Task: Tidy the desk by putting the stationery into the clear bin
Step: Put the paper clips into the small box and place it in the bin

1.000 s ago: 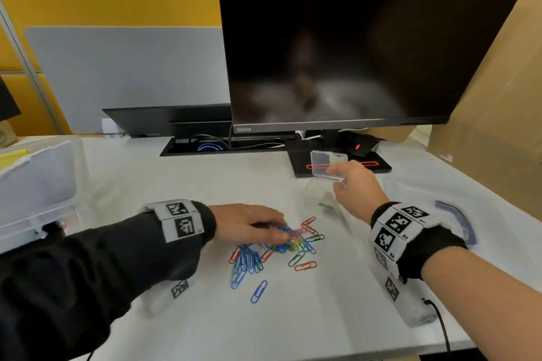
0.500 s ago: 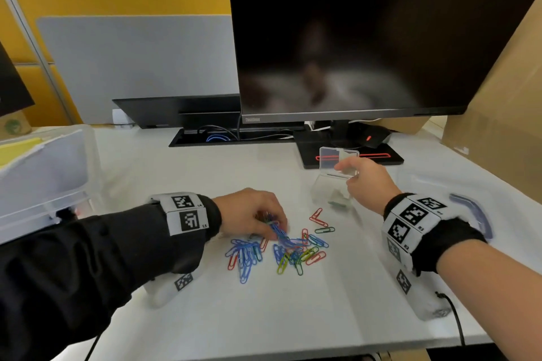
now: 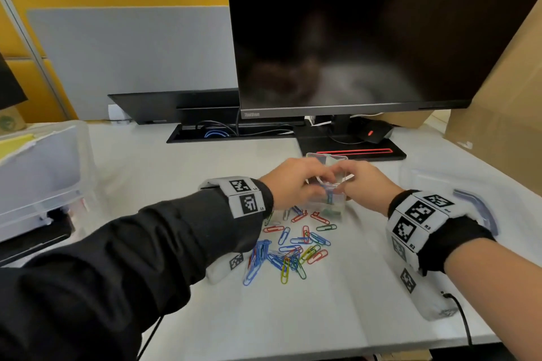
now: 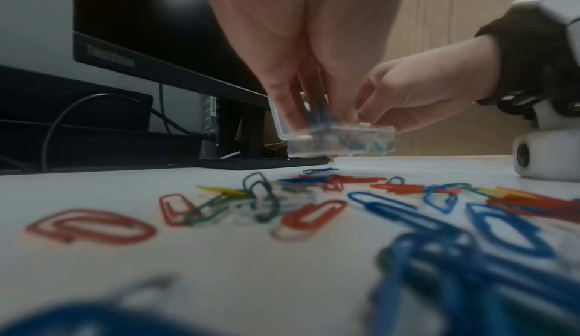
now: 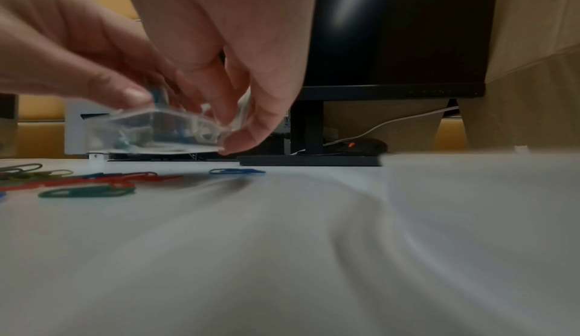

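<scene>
White desk (image 3: 205, 316): perhaps thirty loose paper clips (image 3: 289, 246), one small clear box (image 3: 330, 202)

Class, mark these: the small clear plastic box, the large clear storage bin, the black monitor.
small clear plastic box (image 4: 340, 140): left wrist view, front wall.
large clear storage bin (image 3: 44, 173): head view, side wall.
black monitor (image 3: 366, 23): head view, screen.

White desk (image 3: 337, 311), scattered paper clips (image 3: 289, 246), perhaps cloth-covered.
</scene>
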Available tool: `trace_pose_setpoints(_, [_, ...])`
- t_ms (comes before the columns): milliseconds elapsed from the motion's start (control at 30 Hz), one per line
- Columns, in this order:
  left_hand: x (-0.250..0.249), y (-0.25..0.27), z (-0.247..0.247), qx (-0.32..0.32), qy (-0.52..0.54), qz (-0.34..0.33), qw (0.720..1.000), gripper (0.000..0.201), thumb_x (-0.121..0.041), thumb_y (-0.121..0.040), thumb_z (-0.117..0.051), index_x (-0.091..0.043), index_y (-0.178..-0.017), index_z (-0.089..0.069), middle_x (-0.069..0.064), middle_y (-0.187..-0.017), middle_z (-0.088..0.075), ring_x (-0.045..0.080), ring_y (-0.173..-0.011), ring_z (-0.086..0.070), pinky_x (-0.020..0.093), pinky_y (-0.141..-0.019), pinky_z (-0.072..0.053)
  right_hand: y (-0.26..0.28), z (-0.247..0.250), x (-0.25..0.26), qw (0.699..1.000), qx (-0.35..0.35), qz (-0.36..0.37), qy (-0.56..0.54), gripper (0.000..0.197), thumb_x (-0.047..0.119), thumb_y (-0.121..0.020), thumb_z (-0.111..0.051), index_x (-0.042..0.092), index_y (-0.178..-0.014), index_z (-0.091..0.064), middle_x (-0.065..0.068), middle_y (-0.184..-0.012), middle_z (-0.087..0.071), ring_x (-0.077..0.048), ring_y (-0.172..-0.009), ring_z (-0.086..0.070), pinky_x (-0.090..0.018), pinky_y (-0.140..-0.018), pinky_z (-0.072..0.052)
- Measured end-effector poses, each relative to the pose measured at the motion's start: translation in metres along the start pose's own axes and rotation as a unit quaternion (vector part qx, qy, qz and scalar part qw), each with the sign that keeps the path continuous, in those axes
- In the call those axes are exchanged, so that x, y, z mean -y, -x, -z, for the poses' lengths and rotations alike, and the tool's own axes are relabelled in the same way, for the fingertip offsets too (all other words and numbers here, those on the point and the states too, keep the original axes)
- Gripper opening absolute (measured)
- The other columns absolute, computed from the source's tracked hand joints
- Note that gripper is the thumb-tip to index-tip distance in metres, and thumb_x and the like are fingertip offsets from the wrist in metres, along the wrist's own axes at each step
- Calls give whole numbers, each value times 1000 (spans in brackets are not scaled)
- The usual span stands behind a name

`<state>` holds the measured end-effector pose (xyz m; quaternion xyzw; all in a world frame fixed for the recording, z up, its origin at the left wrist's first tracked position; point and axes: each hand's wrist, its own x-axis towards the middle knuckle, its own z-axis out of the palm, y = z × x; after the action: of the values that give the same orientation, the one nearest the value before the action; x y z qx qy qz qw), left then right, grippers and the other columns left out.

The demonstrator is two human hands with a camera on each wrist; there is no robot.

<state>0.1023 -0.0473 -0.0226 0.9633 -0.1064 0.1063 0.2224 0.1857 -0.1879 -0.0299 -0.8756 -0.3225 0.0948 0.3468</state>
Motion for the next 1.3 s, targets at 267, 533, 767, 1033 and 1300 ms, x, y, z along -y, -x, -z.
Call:
trace_pose_setpoints(267, [5,14,5,22,-44,97,994,25,-27,-93,-52,-14,-111,-63,5,-113,-63,12,-92,-54,25,-85,-47,2,8,-3,991,-108,-81,-20,35,-7,-85,-48,12,-112,-62,-11,-126,-54,-20,-99,-50,-23,-77,-38])
trace_pose_setpoints(533, [-11,18,-18,249,-31,-4,968,64,-50,-75,-69,-30,-131,-47,-8,-136,-44,13,-128,-38,29,-111,-29,2,14,-5,966,-220,-138,-12,36,-6,-82,-50,9,-114,-59,-18,-122,-55,-25,-90,-52,-33,-84,-45])
trace_pose_setpoints(767, [-1,16,-5,128,-2,35,991,33,-39,-82,-66,-22,-111,-64,-5,-113,-61,9,-101,-54,25,-91,-44,4,18,0,948,-259,-185,-24,41,-2,-86,-52,7,-125,-48,-17,-135,-37,-33,-117,-48,-36,-97,-40])
trace_pose_setpoints(1033, [4,-33,-18,255,-92,48,961,57,-36,-94,-48,-22,-145,-28,0,-154,-28,20,-139,-30,34,-117,-22,4,18,-1,952,-244,-185,-25,43,-2,-85,-52,9,-126,-46,-16,-135,-35,-32,-120,-44,-37,-99,-38])
trace_pose_setpoints(1300, [15,21,9,176,17,65,982,22,-20,-90,-55,-23,-105,-71,-7,-107,-71,7,-100,-61,33,-102,-44,2,16,-2,964,-216,-149,-39,44,-6,-85,-48,8,-127,-47,-19,-133,-40,-32,-110,-50,-30,-90,-43])
